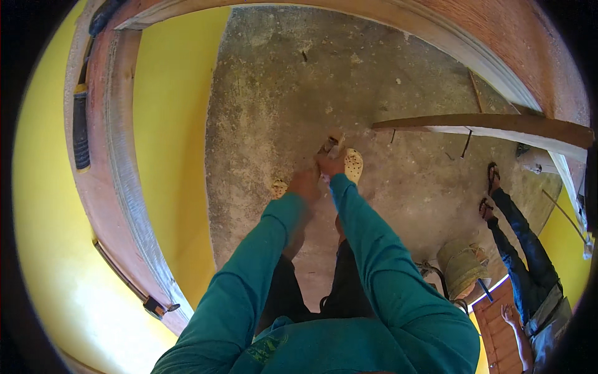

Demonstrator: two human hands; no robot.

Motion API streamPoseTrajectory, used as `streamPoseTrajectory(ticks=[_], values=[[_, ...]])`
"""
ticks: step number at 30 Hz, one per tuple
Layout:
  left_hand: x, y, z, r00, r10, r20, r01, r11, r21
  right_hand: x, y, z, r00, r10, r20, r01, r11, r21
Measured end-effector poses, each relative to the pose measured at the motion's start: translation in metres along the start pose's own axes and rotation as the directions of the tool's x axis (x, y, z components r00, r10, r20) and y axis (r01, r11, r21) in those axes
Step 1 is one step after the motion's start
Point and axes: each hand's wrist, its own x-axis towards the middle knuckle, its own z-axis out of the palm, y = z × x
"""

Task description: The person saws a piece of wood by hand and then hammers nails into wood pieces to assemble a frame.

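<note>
My right hand (331, 164) is in front of my body, its fingers closed round a small pale-and-brown object (333, 146) whose kind I cannot make out. Close beside it, a little nearer and to the left, my left hand (305, 184) is smeared by motion, so its fingers cannot be read. Both arms reach forward in teal sleeves. Below the hands are my speckled cream clogs (353, 163), standing on the concrete floor (261, 112).
A wooden frame (112, 187) curves round the left and top, with a black-and-yellow-handled tool (81, 131) and a thin bar-like tool (124, 277) along it. At right, a timber piece (473, 123) bears protruding nails. A bucket (462, 268) stands near another person (529, 249).
</note>
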Motion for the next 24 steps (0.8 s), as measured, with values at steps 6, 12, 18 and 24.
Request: streamPoseTrajectory(ticks=[6,12,18,24], values=[[-0.031,0.012,-0.039,0.897,-0.221,0.383,0.185,0.974,0.131,-0.012,-0.029,0.008,0.761,0.142,0.634,0.323,0.764,-0.559],[-0.072,0.049,-0.077,0.776,-0.486,0.402,0.466,0.871,0.154,-0.014,-0.037,0.02,0.676,0.091,0.732,0.65,0.395,-0.649],[-0.092,0.014,-0.025,0.814,-0.379,0.441,0.379,0.921,0.092,-0.016,-0.015,0.013,0.556,-0.066,0.829,0.831,0.028,-0.556],[-0.048,0.025,-0.009,0.953,-0.143,0.267,0.147,0.989,0.005,0.036,-0.009,-0.02,0.762,-0.363,0.537,0.644,0.332,-0.689]])
